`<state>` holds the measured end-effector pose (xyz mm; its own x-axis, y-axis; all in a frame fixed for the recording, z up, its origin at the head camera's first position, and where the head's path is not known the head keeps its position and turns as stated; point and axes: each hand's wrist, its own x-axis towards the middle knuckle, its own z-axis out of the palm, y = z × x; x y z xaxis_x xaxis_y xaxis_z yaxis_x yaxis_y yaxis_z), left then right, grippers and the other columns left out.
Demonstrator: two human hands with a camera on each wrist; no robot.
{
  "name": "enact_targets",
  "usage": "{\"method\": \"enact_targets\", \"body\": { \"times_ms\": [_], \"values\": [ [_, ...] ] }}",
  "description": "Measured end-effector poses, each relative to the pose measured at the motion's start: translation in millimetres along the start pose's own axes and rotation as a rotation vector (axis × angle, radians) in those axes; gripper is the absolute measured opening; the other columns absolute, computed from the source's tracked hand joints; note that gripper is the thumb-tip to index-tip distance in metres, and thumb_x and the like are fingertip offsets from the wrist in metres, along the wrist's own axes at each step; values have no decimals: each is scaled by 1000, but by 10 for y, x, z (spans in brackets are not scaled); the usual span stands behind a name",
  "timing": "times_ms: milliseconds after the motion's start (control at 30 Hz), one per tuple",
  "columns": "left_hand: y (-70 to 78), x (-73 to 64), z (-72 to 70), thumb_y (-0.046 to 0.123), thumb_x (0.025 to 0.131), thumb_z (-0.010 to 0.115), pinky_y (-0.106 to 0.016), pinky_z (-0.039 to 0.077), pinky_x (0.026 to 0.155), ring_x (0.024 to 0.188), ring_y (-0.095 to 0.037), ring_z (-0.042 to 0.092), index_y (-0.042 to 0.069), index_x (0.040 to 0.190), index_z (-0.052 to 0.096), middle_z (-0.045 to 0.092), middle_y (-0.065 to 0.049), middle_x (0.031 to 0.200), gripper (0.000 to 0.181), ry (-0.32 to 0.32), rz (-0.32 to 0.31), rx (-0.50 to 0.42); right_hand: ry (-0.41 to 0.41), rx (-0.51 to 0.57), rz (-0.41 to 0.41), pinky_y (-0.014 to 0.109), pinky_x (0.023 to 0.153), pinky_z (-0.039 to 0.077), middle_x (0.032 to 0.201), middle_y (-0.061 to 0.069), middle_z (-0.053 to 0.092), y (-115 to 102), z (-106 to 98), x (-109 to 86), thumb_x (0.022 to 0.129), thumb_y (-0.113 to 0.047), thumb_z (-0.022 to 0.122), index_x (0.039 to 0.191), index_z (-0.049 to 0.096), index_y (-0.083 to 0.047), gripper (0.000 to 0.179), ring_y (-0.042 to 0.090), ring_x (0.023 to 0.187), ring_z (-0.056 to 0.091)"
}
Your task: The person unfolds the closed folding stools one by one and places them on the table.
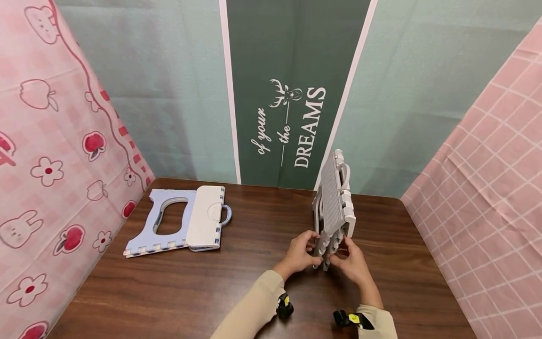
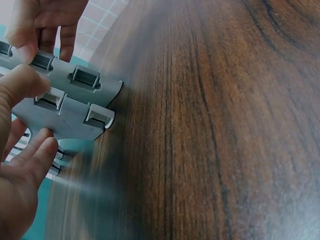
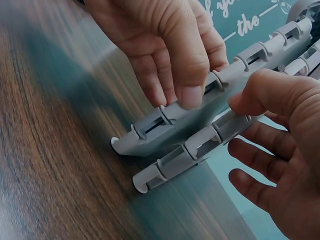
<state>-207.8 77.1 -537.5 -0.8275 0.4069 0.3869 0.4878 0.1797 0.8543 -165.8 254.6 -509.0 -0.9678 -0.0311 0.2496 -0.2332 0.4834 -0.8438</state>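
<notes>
Thumb and fingers of the left hand (image 3: 165, 47) pinch the farther of two slotted, pale grey stool legs (image 3: 170, 161), which stand apart side by side. The right hand (image 3: 290, 130) sets its thumb on the nearer one. Wood-grain tabletop (image 3: 47, 165) fills the left, white-lettered green cloth (image 3: 222, 37) the top

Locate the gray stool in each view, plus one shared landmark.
Head: gray stool, right of center, near end between left hand and right hand.
Left wrist: stool, partly visible, left side, cut by frame.
Right wrist: stool, partly visible, near center to upper right.
Shared landmark: brown tabletop.
</notes>
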Motion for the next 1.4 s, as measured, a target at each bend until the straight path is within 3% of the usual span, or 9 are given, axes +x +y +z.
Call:
{"method": "enact_targets", "body": {
  "times_ms": [367,533,700,900,1200,1400],
  "values": [
    [-6,22,19,1,60,74,-18,48,72,88,-13,60,8,111,55,57,-5,109,55,-12,-52,56,23,10,-2,49,81,46,97,14,59,54,-56,-34,70,12,70,111,52,6,46,26,91,56],
    [-1,28,4,3,59,74,-19,48,71,86,-15,60,8,113,55,58,-6,108,58,-17,-33,90,43,-9,-15,50,80,46,94,12,58,84,-73,-33,69,11,70,113,52,6,48,20,87,54],
    [5,25,-9,6,60,73,-21,49,70,86,-15,59,7,120,56,57,-6,105,62,-32,-10,128,68,-55,1,49,78,47,91,13,58,9,-90,-36,67,9,69,109,52,7,46,22,85,54],
    [13,4,-13,6,63,71,-19,49,71,89,-11,58,9,119,57,56,-5,106,58,-45,-54,106,93,-74,5,47,77,48,92,13,58,102,-90,-41,66,8,68,112,51,6,49,12,84,53],
    [24,-12,13,6,61,71,-18,49,64,86,-19,58,9,113,59,57,-6,99,53,11,-29,101,104,-49,-4,42,77,48,95,14,58,94,-133,-67,68,10,69,116,50,6,52,17,86,53],
    [41,-11,-3,7,64,71,-17,48,64,89,-18,58,11,116,57,57,-6,103,54,-17,-59,99,109,-43,-15,44,77,49,96,15,58,109,-158,-77,68,11,69,116,51,7,51,15,86,54]
  ]
}}
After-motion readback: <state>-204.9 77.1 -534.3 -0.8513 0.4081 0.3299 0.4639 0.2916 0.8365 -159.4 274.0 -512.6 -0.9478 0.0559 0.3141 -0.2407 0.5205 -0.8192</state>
